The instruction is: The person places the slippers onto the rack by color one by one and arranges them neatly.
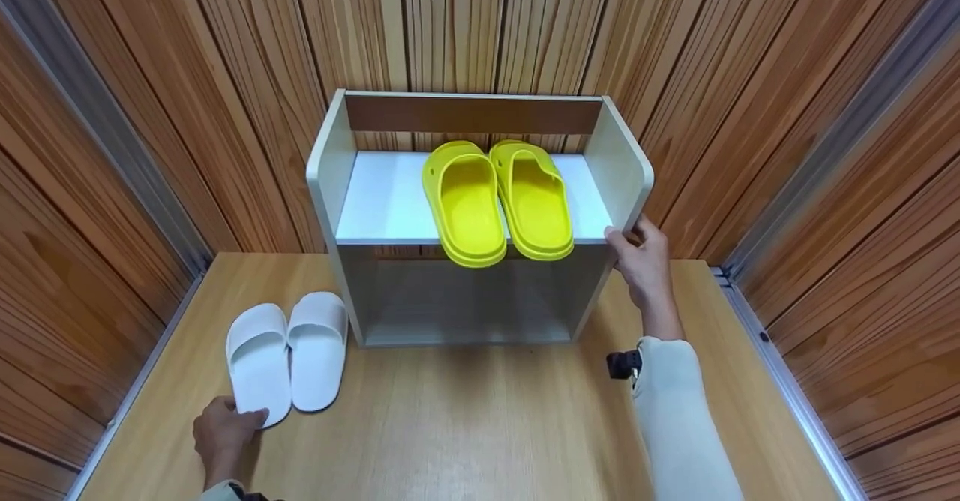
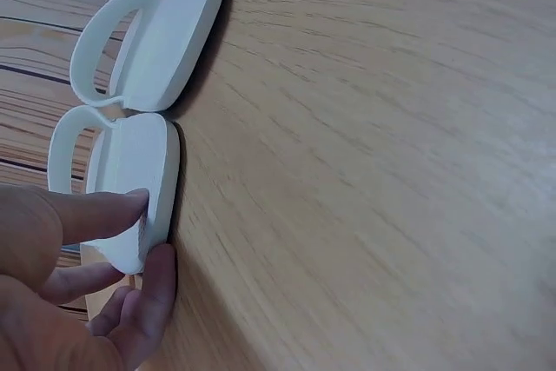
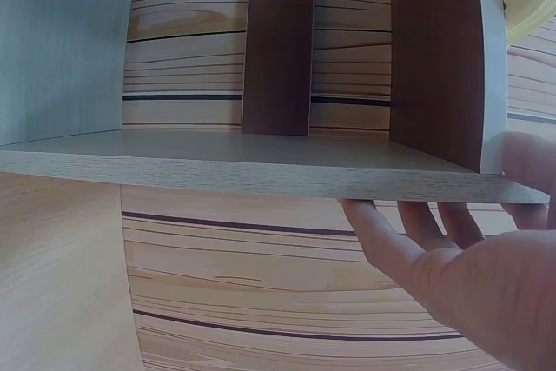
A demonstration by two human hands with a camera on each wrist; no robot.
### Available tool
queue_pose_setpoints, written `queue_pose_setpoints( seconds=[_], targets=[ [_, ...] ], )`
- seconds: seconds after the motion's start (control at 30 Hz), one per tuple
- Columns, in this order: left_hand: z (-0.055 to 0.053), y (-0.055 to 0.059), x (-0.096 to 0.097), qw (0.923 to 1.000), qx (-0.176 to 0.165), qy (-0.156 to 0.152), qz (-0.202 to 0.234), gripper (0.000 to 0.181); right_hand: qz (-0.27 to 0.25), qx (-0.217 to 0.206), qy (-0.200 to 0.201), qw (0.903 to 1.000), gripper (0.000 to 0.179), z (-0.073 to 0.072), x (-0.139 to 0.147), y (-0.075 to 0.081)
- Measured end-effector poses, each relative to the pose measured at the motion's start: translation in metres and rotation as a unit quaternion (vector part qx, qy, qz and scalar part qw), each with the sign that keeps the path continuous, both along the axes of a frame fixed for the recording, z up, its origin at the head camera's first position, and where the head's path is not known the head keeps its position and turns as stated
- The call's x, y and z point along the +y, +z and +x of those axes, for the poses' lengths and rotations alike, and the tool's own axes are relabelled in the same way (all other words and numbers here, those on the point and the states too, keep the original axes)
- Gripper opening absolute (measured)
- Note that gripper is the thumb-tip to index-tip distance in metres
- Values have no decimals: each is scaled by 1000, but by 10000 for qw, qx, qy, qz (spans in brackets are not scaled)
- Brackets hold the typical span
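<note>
A pair of white slides stands on the wooden floor, left of a small shoe rack (image 1: 465,343). My left hand (image 1: 229,433) pinches the heel of the left slide (image 1: 259,370), thumb on top and fingers at its edge, as the left wrist view shows. Beside it lies the right slide (image 1: 317,366), which I do not touch. My right hand (image 1: 645,261) grips the rack's right side panel (image 3: 261,175) near the upper shelf's front corner, its fingers along the outer face. On that upper shelf a yellow clog (image 1: 469,208) sits next to its mate (image 1: 536,205), toes to the back.
Wood-patterned panels (image 1: 480,28) stand behind the rack and on both sides. Metal rails (image 1: 787,403) run along the floor's edges. Below the clogs, the rack has a lower compartment (image 1: 465,298). A dark strap device (image 1: 622,364) is on my right wrist.
</note>
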State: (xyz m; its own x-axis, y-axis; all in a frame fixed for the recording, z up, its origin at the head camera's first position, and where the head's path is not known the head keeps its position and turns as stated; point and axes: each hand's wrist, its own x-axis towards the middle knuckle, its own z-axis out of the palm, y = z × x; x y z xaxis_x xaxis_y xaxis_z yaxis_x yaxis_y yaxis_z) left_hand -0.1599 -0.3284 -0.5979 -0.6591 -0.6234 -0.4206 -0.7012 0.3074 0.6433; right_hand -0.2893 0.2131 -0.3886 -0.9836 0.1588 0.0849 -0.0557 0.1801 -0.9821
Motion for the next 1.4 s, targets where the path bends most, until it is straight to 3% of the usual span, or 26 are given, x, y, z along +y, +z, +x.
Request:
queue_pose_setpoints(
  seconds=[0.23, 0.47, 0.6, 0.7, 0.87, 1.0, 1.13, 1.23, 1.4],
  targets=[
    [1, 5, 4, 9998, 194, 75, -2, 60, -142, 174, 137, 9997, 58, -1, 1, -1],
    [6, 6, -3, 9964, 296, 475, 642, 63, -68, 30, 76, 9999, 59, -1, 1, 1],
    [9, 4, -9, 9884, 587, 864, 1103, 63, -75, 73, 103, 9999, 58, -1, 0, 0],
    [9, 5, -13, 9775, 859, 1194, 1513, 65, -119, 85, 102, 9998, 57, -1, 0, -1],
    [10, 13, -18, 9641, 1172, 1423, 1910, 63, -134, 119, 99, 9998, 56, -1, 1, -1],
    [13, 22, -21, 9608, 1327, 1515, 1906, 57, -139, 117, 105, 9998, 56, -1, 2, -1],
    [22, 29, -25, 9581, 1735, 1436, 1769, 52, -143, 129, 132, 9997, 59, 0, 1, -3],
    [27, 33, -28, 9529, 1970, 1488, 1763, 51, -131, 149, 130, 9997, 60, 1, 1, -3],
    [31, 41, -31, 9427, 2037, 1762, 1967, 52, -71, 95, 57, 9999, 61, 2, 0, -2]
  ],
)
